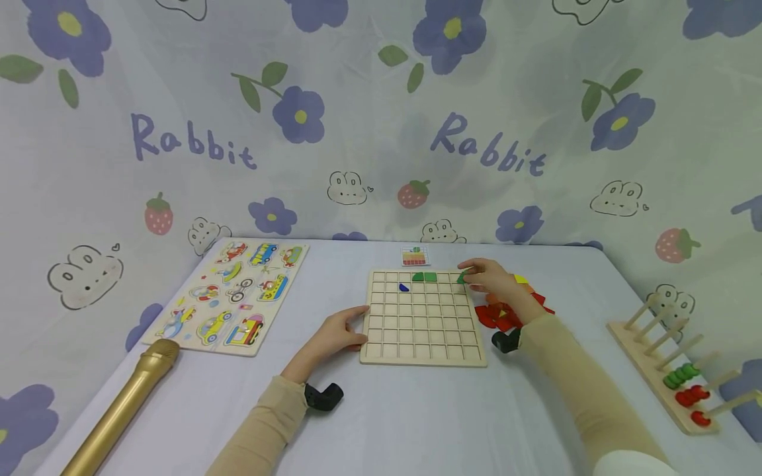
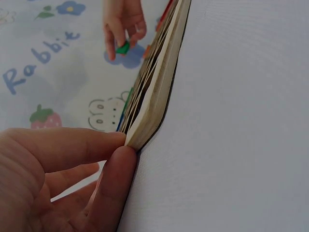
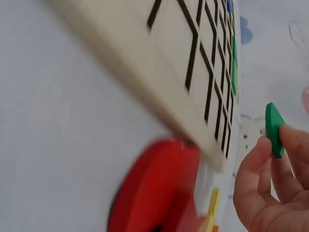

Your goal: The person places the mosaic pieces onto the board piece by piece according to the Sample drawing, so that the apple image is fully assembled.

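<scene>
A square wooden grid board (image 1: pixel 423 324) lies flat on the table. My left hand (image 1: pixel 333 334) touches its left edge, thumb and forefinger spread apart; the left wrist view shows these fingertips (image 2: pixel 120 157) against the board's rim. Over the board's far right corner, my right hand (image 1: pixel 491 277) pinches a small green piece (image 3: pixel 274 130) with one curved side between thumb and fingers. Two green pieces (image 1: pixel 424 277) sit side by side in the far row, and a small blue piece (image 1: pixel 404 287) lies in the row nearer me.
Right of the board lies a pile of red, orange and yellow pieces (image 1: pixel 500 316). A small pattern card (image 1: pixel 415 256) is behind the board. At left are a picture puzzle board (image 1: pixel 229 297) and a gold microphone (image 1: pixel 127 403); at right, a peg rack with beads (image 1: pixel 661 373).
</scene>
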Demonstrator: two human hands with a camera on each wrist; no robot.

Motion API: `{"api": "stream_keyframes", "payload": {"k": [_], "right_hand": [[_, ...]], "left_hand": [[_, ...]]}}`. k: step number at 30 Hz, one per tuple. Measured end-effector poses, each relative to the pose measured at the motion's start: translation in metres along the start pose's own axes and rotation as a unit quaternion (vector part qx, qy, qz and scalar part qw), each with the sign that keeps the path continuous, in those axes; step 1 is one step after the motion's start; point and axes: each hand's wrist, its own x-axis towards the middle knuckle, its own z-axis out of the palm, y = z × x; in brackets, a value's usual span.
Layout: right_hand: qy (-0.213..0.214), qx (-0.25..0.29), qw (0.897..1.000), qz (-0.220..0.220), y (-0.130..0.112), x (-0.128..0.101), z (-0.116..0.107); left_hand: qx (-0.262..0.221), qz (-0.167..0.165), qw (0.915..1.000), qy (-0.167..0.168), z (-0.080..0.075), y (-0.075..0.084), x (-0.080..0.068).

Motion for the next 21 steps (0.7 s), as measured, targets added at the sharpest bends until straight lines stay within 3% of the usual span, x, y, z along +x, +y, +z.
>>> {"api": "stream_keyframes", "payload": {"k": [7,10,21], "right_hand": [[-0.015,-0.058,0.997,-0.053,-0.013,0.012,0.034],[0.005,-0.091,0.994,-0.055,-0.017,0.014,0.044],[0.042,-0.167,0.980,-0.096,-0.019,0.023,0.054]], "left_hand": [[0.006,0.005,1.0000,-0.002,0.000,-0.001,0.002],[0.006,0.005,1.0000,-0.003,0.000,-0.001,0.002],[0.008,0.008,0.9999,-0.003,-0.001,0.001,0.000]]}}
